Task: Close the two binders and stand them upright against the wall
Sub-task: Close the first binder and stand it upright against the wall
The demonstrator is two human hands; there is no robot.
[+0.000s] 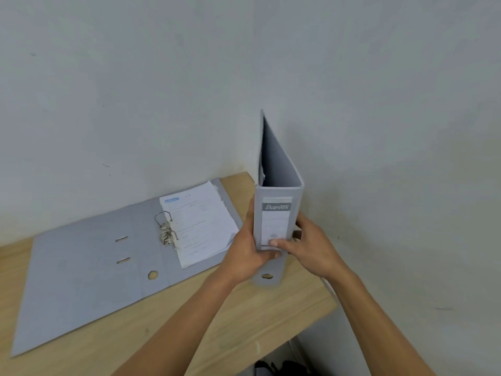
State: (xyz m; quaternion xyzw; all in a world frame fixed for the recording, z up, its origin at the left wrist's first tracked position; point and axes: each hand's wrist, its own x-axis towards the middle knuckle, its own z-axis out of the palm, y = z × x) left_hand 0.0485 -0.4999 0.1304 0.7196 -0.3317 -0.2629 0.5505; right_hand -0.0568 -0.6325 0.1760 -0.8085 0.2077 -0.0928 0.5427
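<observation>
Binders are the matter here, two grey ones on a wooden table (pixel 244 316); the closed binder (pixel 276 213) stands on end near the table's right rear corner, its long axis vertical and its labelled spine facing the camera; the open binder (pixel 89 267) lies flat to the left, covers spread, its ring mechanism (pixel 166 229) up and a stack of papers (pixel 203 226) on the right half. Both hands clamp the upright one low on the spine: the left hand (pixel 244 256) presses the left cover, the right hand (pixel 309 245) wraps the right cover with its thumb across the label; fingers are closed on the binder, not apart. The wall (pixel 189 77) rises directly behind the far edge; whether the covers already touch it I cannot tell, though they look very close. The coming move, I judge, turns on that gap: the binder lies straight ahead of the fingers, between them and the wall, so a short push away from the body should seat it; the left hand is nearer the open binder, which has yet to be closed.
</observation>
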